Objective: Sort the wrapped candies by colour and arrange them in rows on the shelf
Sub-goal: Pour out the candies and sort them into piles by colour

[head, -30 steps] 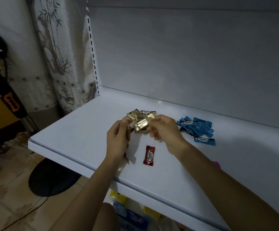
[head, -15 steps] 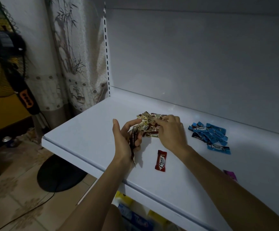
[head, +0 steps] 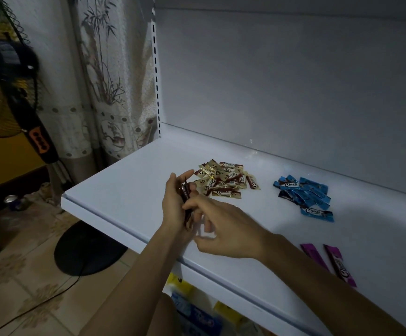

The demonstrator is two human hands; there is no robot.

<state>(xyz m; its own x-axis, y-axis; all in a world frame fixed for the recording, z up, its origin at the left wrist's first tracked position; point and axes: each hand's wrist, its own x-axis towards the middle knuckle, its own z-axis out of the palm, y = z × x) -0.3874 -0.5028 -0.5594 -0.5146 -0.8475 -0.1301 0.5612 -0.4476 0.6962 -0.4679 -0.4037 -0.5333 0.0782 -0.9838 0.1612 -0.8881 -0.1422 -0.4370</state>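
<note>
Three colour groups lie on the white metal shelf: gold foil candies, blue foil candies, purple wrapped candies. Our left hand grips a stack of dark red wrapped candies. Our right hand has left the gold group and curls where the loose red one lay, perhaps adding it; we cannot tell.

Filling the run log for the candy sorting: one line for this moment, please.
left hand: holds dark red candies | right hand: beside it, grip unclear | gold pile, blue pile, purple candies: on shelf | rows: none yet
</note>
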